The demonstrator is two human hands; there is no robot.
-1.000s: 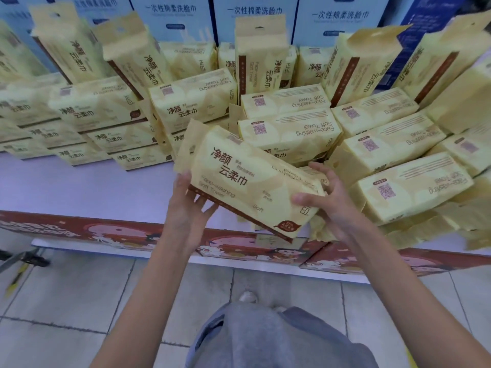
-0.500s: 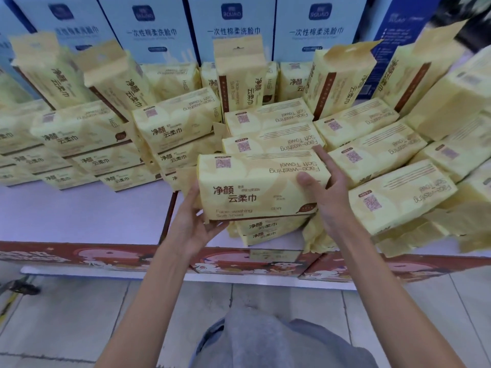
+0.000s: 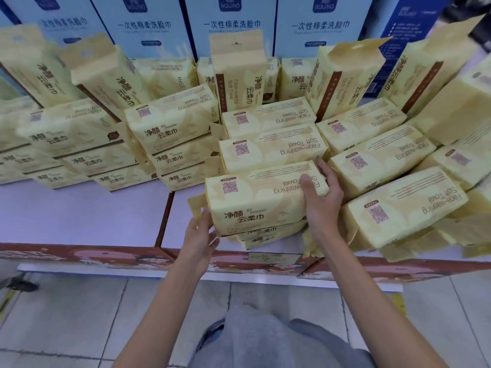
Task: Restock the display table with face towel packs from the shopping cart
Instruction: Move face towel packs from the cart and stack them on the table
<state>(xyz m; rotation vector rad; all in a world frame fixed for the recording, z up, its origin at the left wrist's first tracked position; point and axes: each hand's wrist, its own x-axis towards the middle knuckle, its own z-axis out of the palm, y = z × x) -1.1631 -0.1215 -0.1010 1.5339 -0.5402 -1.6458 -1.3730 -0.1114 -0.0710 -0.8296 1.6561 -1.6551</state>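
The light is bright and even, with a cool tint. Shadows are soft and fall under the stacks onto the table top (image 3: 79, 208), so the light comes from above. The blue boxes (image 3: 233, 22) show a mild sheen. Print on the front pack (image 3: 260, 197) is readable. The packs at the left edge (image 3: 24, 65) are blurred, and the wide lens bends the straight lines at both sides.

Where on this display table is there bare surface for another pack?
Front left: bare tabletop between the left stacks, the table seam and the front edge. A narrow strip lies between seam and held pack. Right of it, packs crowd to the edge.
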